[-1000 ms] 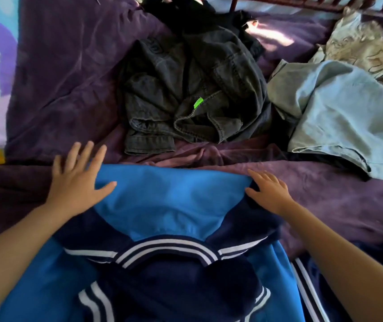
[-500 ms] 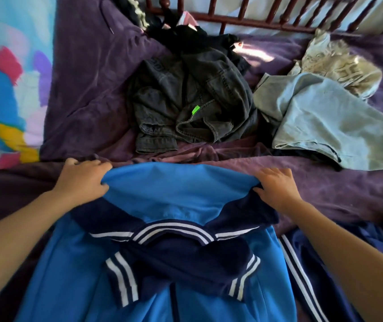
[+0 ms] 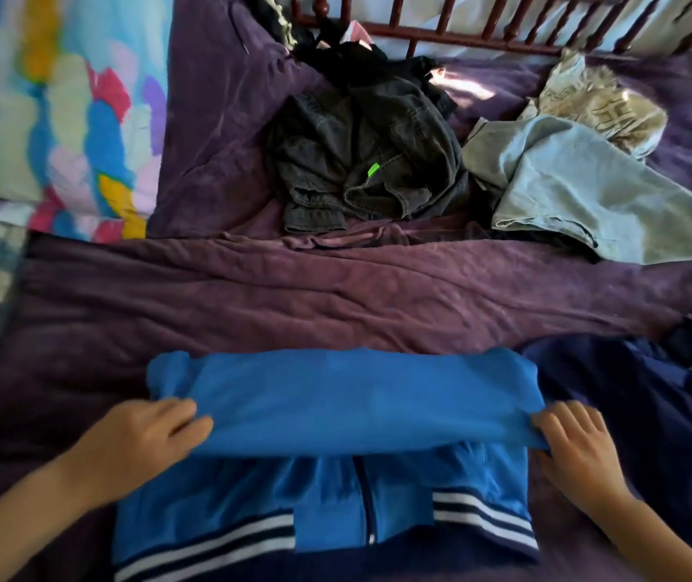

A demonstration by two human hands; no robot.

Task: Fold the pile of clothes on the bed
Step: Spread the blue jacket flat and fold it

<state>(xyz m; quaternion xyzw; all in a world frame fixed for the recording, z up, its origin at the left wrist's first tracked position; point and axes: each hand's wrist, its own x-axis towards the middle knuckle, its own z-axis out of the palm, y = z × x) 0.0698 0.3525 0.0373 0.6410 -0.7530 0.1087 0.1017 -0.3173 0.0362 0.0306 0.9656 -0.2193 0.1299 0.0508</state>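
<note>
Blue jacket (image 3: 335,476) lies at 6 o'clock on the purple bedspread (image 3: 293,296), zip and navy-white striped hem facing the camera. Its upper part is folded over toward the person as a plain blue flap across the width. Left hand (image 3: 142,438) pinches the flap's left end, fingers (image 3: 184,426) closed on the cloth edge. Right hand (image 3: 575,451) holds the flap's right end, fingers (image 3: 554,422) curled on the fabric, thumb hidden under it.

Unfolded pile further back: dark grey denim garment (image 3: 369,161) with a small green tag at 12 o'clock, black clothing (image 3: 344,65) behind it, pale blue garment (image 3: 587,195) at 2 o'clock, beige patterned piece (image 3: 600,102) just behind that. Navy garment (image 3: 650,405) with white stripe touches the jacket at 3 o'clock. Multicoloured sheet (image 3: 63,111) at 10 o'clock. Wooden bed rail (image 3: 482,35) along the top.
</note>
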